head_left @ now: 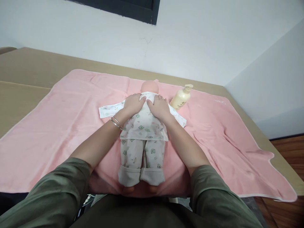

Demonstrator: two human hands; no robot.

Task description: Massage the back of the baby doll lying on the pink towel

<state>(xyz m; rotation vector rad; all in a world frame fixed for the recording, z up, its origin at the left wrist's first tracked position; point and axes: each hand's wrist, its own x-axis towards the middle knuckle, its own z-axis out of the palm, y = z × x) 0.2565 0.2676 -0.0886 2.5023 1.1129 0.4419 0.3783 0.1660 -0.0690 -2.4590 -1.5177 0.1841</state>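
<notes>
A baby doll (149, 86) lies face down on a pink blanket (78, 133), its head toward the wall and its feet toward me. It wears a white patterned top (144, 126) and matching trousers (154, 155) with turned-up cuffs. My left hand (134, 104) rests flat on the left side of its upper back, fingers over the shoulder. On the right side my right hand (159, 107) lies the same way, thumb pointing inward. Both hands are open and hold nothing. The doll's sleeves spread out to either side.
A cream pump bottle (181, 97) lies tilted on the blanket, just right of the doll's right sleeve. Beneath the blanket is a wooden table (26, 69), its far edge along a white wall (114, 41). A dark frame (133, 9) hangs on the wall.
</notes>
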